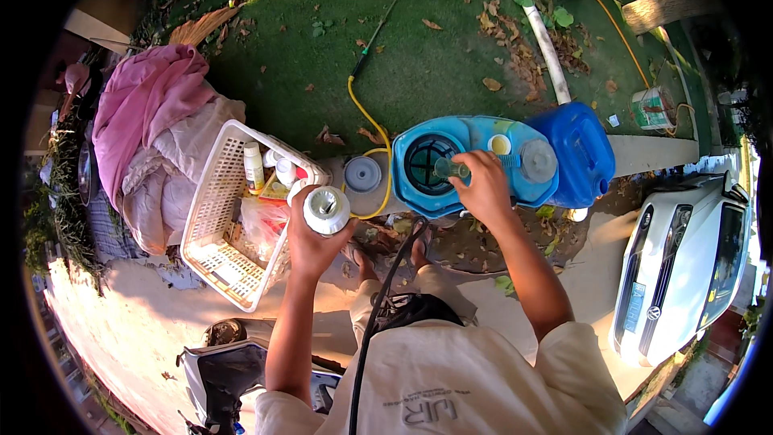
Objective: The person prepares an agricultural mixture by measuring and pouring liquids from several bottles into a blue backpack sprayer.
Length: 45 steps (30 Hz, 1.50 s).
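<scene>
My left hand [310, 240] grips a white plastic bottle [326, 209], its open mouth facing up, next to a white basket. My right hand [481, 187] holds a small clear measuring cup [449, 168] tipped over the round filler opening [429, 163] of a light blue sprayer tank [475, 163] lying on a low concrete ledge. A grey round lid [362, 174] rests on the ledge just left of the tank. A black hose [386, 290] runs from the tank down past my chest.
A white plastic basket [211, 217] with small bottles stands at left, pink and white cloths [153, 121] behind it. A dark blue jerrycan [581, 153] sits right of the tank. A yellow hose [372, 125] crosses the grass. A white car [684, 262] is parked right; a scooter [229, 362] is below left.
</scene>
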Motion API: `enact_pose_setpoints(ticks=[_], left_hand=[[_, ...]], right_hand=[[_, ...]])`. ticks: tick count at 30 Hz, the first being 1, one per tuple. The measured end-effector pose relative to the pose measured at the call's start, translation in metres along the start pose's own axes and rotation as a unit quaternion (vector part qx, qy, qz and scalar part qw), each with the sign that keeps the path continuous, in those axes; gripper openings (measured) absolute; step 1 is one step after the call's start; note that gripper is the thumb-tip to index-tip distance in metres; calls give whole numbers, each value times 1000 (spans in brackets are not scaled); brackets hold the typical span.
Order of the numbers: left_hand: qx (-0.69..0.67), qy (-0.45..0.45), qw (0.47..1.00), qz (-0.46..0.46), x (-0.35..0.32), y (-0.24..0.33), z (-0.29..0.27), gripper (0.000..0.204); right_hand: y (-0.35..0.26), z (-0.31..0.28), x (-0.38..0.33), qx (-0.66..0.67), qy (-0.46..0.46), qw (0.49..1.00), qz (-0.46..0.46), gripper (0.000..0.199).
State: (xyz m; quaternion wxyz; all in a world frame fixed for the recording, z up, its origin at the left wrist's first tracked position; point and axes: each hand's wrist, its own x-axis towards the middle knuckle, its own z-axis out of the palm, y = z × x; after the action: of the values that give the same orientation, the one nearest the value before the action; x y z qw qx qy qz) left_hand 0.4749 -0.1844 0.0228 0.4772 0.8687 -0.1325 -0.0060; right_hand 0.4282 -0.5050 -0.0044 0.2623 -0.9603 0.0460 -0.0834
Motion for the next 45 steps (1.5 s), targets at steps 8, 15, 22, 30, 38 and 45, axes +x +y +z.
enact_pose_setpoints(ticks=[8, 15, 22, 30, 38, 45], left_hand=[[-1, -2, 1000, -25, -10, -16, -1, 75], [-19, 10, 999, -37, -12, -11, 3, 72], [-11, 9, 1000, -22, -9, -5, 6, 73], [-20, 28, 999, -24, -14, 2, 4, 72], [-48, 15, 999, -7, -11, -2, 5, 72], [-81, -14, 996, -24, -15, -19, -10, 72]], right_hand=[[1, 21, 10, -40, -66, 997, -11, 40], [3, -8, 14, 64, -12, 996, 60, 34], [67, -49, 70, -256, -157, 936, 185, 50], [57, -51, 113, -293, -320, 886, 167, 42], [-68, -27, 95, 444, -196, 874, -16, 30], [-145, 16, 72, 377, -253, 875, -170, 51]])
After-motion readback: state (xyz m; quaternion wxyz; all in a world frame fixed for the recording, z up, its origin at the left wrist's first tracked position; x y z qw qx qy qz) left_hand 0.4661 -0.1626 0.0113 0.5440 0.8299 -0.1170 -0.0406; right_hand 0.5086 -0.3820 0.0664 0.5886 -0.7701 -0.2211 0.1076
